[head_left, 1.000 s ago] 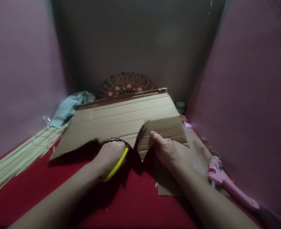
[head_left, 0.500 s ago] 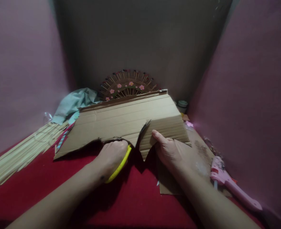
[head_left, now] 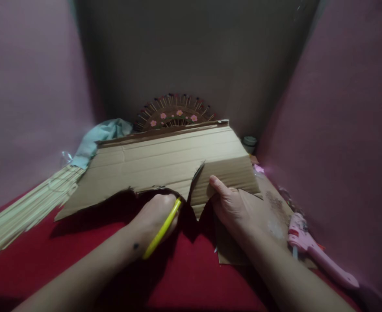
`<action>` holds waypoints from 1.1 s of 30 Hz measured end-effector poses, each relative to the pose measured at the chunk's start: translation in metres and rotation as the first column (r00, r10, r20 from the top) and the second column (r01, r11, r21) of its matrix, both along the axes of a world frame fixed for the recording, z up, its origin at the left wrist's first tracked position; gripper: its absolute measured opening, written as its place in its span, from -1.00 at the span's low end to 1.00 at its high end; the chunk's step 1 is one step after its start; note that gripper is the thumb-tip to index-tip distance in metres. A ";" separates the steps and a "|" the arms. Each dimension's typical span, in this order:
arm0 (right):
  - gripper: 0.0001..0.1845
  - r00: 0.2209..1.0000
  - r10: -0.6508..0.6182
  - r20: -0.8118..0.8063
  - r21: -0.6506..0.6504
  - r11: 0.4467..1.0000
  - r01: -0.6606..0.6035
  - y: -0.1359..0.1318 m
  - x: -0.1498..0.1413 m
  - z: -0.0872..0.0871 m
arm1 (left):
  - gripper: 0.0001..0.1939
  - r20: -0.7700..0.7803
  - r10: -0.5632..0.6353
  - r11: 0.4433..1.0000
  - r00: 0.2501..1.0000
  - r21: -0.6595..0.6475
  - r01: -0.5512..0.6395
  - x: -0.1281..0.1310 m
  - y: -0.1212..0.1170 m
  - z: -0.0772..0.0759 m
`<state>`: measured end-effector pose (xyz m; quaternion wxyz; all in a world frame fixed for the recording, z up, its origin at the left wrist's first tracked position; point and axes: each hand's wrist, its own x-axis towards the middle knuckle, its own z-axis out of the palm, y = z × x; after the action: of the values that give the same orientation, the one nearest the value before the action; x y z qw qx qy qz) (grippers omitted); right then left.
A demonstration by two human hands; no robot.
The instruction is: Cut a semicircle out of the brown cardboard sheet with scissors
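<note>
A large brown cardboard sheet [head_left: 158, 160] is held up over the red surface, tilted, with a ragged lower edge and a slit running up towards its right part. My right hand [head_left: 228, 203] pinches the flap right of the slit, thumb on the front face and fingers behind. At the lower edge, left of the slit, my left hand [head_left: 157, 216] is closed round scissors with a yellow handle [head_left: 161, 229]. The blades are hidden by the hand and the cardboard.
Thin pale sticks [head_left: 31, 203] lie in a bundle at left, near a light blue cloth [head_left: 106, 130]. A fan-shaped flowered piece [head_left: 178, 110] stands behind the cardboard. A pink glue gun [head_left: 321, 255] lies at right, beside another cardboard piece [head_left: 233, 249].
The cardboard's left end has swung left and slightly towards me. My left hand and the yellow handle have turned a little and shifted slightly right; my right hand keeps its grip.
</note>
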<state>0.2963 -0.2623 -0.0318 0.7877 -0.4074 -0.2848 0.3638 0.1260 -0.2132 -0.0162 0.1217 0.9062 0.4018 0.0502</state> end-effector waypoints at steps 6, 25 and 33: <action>-0.78 0.998 -0.001 -0.058 0.009 1.000 0.001 0.000 -0.002 0.002 | -0.80 0.001 -0.034 0.996 0.999 -0.084 0.034 0.000 0.000 -0.003; -0.81 0.997 0.079 -0.022 0.036 0.996 -0.078 -0.001 0.002 0.005 | -0.88 -0.065 -0.067 0.985 0.996 0.155 0.076 0.003 0.003 -0.007; -0.84 0.987 0.135 0.088 -0.136 0.983 -0.123 -0.008 0.003 0.006 | -0.83 0.028 -0.039 0.966 0.999 0.258 0.030 0.002 0.007 -0.005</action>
<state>0.2990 -0.2699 -0.0261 0.7194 -0.4559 -0.3241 0.4118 0.1285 -0.2059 -0.0211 0.0106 0.9203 0.3740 0.1147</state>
